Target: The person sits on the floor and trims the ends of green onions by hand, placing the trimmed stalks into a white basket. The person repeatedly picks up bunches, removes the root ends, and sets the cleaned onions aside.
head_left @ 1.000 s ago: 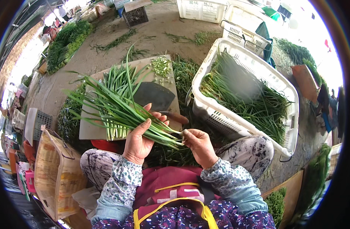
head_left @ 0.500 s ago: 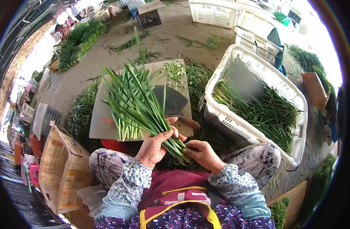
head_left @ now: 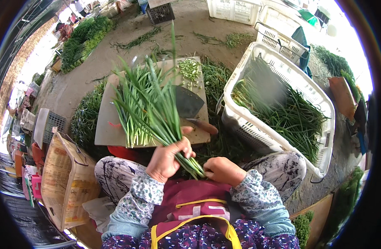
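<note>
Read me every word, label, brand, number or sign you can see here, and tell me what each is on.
White crate at the top edge: dark characters on its side, partly cut off; I won't copy their wording.
Green stalks in the hands: no label visible.
Knife blade: no lettering I can make out.
Maroon apron: pale strips, no readable lettering.
Pink object at far left: too small to tell.

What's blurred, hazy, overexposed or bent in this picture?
Head view: green leafy stalks in the left hand blur toward their tips; head view: haze veils green leaves in the white perforated plastic crate; head view: upper right washes out, edges bend near the rim.
</note>
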Demonstrator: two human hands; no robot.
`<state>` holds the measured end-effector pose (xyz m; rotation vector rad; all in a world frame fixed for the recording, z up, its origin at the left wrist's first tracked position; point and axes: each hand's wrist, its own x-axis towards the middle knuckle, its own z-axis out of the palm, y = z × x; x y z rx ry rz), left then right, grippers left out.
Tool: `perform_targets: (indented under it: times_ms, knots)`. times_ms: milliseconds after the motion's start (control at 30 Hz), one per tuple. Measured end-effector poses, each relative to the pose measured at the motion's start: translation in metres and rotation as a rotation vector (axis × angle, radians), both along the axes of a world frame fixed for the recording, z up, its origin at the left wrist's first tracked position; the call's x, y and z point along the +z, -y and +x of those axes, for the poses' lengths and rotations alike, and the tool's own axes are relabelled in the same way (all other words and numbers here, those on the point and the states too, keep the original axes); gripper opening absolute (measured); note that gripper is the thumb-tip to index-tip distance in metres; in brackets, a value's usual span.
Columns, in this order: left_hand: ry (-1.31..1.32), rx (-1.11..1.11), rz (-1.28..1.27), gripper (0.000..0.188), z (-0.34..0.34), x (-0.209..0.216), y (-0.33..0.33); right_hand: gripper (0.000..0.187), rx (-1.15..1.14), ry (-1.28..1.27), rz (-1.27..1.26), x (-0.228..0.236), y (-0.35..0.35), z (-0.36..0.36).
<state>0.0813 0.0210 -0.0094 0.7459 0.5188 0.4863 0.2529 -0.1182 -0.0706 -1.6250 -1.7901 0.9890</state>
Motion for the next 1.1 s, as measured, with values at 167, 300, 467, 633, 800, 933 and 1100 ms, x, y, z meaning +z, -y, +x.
perform_targets:
  times_ms: [167, 300, 467, 633, 800, 933, 1100]
  knots:
    - [0.058, 0.130, 0.004, 0.039, -0.014, 0.019, -0.023, 0.031, -0.167, 0.243, -0.084, -0.009, 0.008, 0.007]
    - [0.036, 0.145, 0.005, 0.042, -0.019, 0.009, -0.025, 0.015, -0.446, -0.173, 0.253, 0.020, -0.001, 0.005]
    - [-0.006, 0.170, 0.021, 0.049, -0.012, 0.005, -0.021, 0.014, -0.311, -0.326, 0.307, 0.038, -0.004, -0.018]
    - [-0.026, 0.090, 0.067, 0.053, -0.008, 0.003, -0.007, 0.016, -0.151, -0.104, 0.273, 0.027, -0.005, -0.029]
    - [-0.094, -0.048, 0.009, 0.025, -0.015, 0.001, 0.003, 0.022, 0.055, -0.088, 0.189, 0.028, -0.001, -0.019]
    - [-0.095, -0.069, -0.046, 0.026, -0.013, -0.002, 0.008, 0.020, -0.214, -0.180, 0.292, 0.063, -0.004, -0.014]
    - [-0.125, -0.050, -0.072, 0.031, -0.013, -0.012, 0.015, 0.017, -0.302, -0.311, 0.491, 0.075, -0.035, -0.024]
